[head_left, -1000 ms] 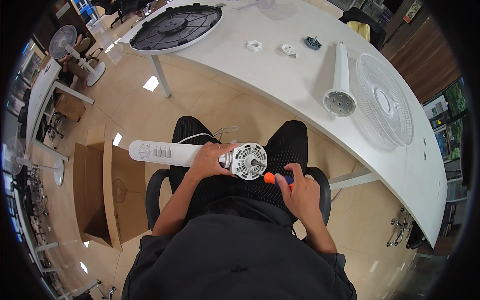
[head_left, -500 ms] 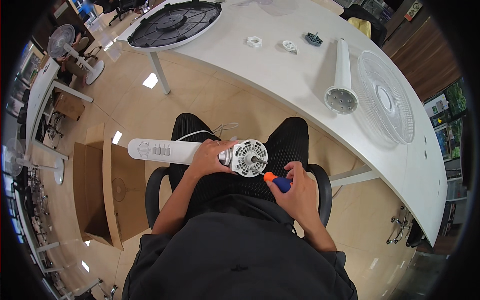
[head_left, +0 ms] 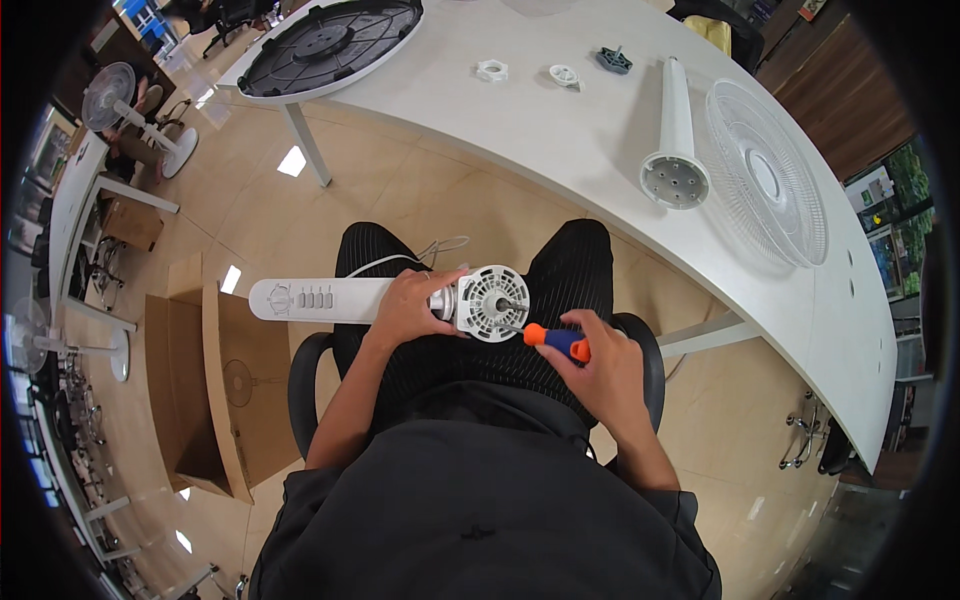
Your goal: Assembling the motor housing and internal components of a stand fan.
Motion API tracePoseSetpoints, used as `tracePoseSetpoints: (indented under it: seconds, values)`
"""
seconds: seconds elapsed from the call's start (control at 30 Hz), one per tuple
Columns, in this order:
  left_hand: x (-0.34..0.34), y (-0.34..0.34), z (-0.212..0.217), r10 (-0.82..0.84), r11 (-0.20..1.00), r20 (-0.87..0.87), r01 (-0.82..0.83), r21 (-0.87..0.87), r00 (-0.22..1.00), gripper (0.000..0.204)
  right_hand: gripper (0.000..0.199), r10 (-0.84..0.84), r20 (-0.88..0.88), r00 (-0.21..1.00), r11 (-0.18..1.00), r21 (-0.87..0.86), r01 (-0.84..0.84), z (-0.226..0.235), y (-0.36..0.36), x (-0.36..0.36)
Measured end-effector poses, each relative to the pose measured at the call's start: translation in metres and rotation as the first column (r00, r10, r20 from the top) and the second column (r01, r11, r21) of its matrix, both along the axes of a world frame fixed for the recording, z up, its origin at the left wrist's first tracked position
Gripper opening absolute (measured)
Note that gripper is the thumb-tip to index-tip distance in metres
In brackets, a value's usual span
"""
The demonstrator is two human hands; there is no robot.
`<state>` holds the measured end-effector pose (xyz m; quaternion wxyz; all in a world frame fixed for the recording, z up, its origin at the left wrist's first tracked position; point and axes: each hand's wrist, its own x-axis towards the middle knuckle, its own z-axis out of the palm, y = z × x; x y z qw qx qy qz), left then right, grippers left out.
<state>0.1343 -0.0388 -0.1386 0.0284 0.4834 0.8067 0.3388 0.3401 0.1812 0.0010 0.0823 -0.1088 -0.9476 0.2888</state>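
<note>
Fan head (head_left: 486, 302) — white, round-faced, slotted, metal shaft (head_left: 513, 307) jutting out — sits in the left grip (head_left: 407, 306), the right grip (head_left: 608, 368) holding a screwdriver (head_left: 556, 341).

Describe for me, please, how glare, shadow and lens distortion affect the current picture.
Head view: bright glare patches on the tiled floor; head view: a soft shadow left of the white fan pole; head view: fisheye bending of the white table, with black corners; head view: screwdriver and fan motor housing fairly clear.
</note>
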Motion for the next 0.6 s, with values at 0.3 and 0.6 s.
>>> tracePoseSetpoints:
  seconds: [0.3,0.6]
  values:
    - [0.000,0.000,-0.002,0.027,0.999,0.018,-0.026,-0.031,0.999,0.094,0.046,-0.075,-0.154,0.985,0.997,-0.045,0.068,-0.013,0.005,0.001]
    - [0.000,0.005,-0.001,0.011,1.000,0.002,-0.011,0.005,1.000,0.093,0.041,-0.056,-0.101,0.993,0.994,0.086,0.065,-0.016,0.009,0.000]
